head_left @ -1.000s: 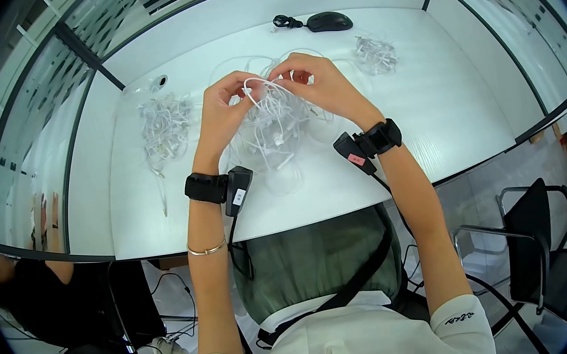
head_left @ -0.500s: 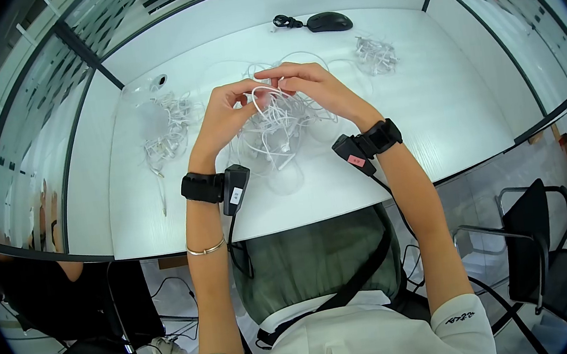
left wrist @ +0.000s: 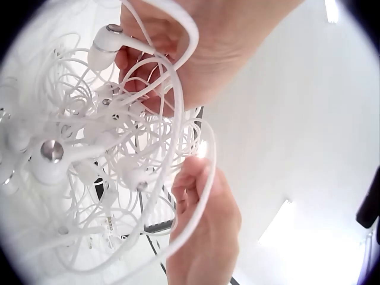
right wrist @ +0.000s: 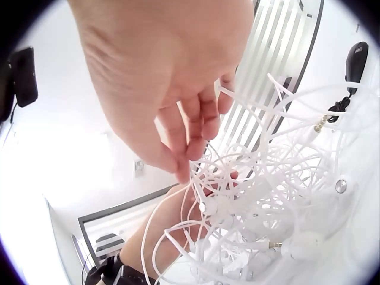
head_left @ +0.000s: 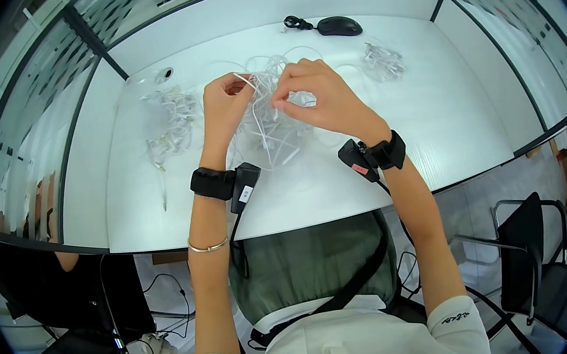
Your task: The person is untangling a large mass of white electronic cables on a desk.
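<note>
A tangled bundle of white earphone cables lies between the two hands at mid-table. The left hand grips strands at the bundle's upper left; in the left wrist view its fingers curl among the cables, near a white earbud. On the right of the bundle, the right hand pinches a white strand between thumb and forefinger. The right wrist view shows the right hand with thumb and fingertip meeting at the cable, its other fingers loosely bent. Which earphone that strand belongs to cannot be told.
A second cable pile lies to the left, beside a clear round item with a black centre. A smaller cable bundle lies at the right, and a black mouse at the back. Low partitions border the table.
The hands, close together half a second ago, have moved apart; the right hand has come toward the body, drawing a strand. The head view has shifted slightly.
</note>
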Available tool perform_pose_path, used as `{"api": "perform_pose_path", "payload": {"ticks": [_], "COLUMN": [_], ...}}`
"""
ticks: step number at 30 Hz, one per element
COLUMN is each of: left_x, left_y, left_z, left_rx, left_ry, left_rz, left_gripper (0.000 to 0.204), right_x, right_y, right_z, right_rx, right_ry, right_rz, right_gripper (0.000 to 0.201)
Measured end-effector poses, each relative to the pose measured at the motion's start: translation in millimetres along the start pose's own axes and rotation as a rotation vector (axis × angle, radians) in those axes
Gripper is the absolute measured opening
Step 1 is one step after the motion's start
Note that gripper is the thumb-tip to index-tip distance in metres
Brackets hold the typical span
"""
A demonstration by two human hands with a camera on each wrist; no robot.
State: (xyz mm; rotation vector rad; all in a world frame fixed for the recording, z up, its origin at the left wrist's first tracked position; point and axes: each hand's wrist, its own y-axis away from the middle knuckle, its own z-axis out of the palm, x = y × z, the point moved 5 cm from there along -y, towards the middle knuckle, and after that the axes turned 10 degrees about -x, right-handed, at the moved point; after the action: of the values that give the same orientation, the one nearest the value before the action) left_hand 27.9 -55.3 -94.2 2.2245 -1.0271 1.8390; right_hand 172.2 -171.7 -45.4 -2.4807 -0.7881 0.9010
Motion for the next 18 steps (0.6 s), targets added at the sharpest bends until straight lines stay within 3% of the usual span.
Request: {"api": "perform_pose_path", "payload": {"ticks": [7,18], "left_x": [2,6], "left_y": [1,5], "left_z": [-2,3], "left_rx": [0.052,-0.134], "left_ry": [-0.004,0.097], "left_rz": [-0.053,-0.16], "left_gripper": [0.018,0.02], "right_x": [6,12], "right_y": [2,0], "right_z": [3,7], "right_rx": [0.045,0.188], "right_ry": [0.159,0.282], "right_rz": [0.141,0.131], "right_gripper": [0.006,0.014]}}
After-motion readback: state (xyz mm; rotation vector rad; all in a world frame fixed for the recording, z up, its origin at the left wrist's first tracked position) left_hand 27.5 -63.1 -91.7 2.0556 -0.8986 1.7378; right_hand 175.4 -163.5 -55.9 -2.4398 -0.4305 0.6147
